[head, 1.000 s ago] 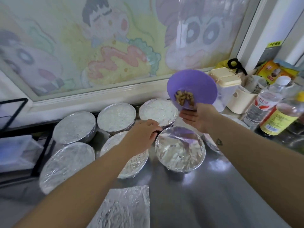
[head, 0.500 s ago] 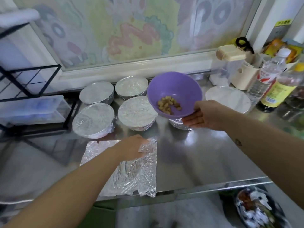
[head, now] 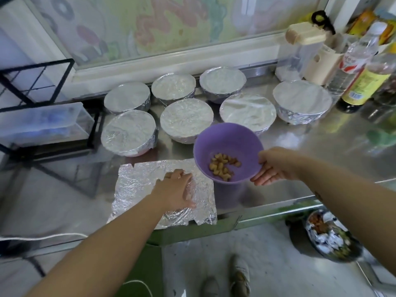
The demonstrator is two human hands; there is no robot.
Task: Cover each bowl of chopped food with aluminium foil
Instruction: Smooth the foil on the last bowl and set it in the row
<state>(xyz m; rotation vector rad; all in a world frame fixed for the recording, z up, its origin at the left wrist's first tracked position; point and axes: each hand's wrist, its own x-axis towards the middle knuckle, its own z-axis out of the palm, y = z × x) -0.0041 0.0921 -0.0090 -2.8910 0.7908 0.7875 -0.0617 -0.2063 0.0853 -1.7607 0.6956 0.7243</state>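
Foil sheet (head: 137,185) partly under left hand (head: 173,190); right hand (head: 273,168) holds bowl (head: 227,144).

Seven foil-covered bowls (head: 186,121), one purple bowl (head: 227,142), one foil sheet (head: 137,183), two hands: left hand (head: 173,189), right hand (head: 276,166); at least two bottles (head: 368,82); two shoes (head: 240,273).

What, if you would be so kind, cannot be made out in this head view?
All in the head view.
Contents of the seven foil-covered bowls: foil hides them.
Labels on the bottles: blurred, cut by the right edge.
What the food in the purple bowl is: too small.
Whether the left hand pinches the foil sheet: its back hides the fingertips.
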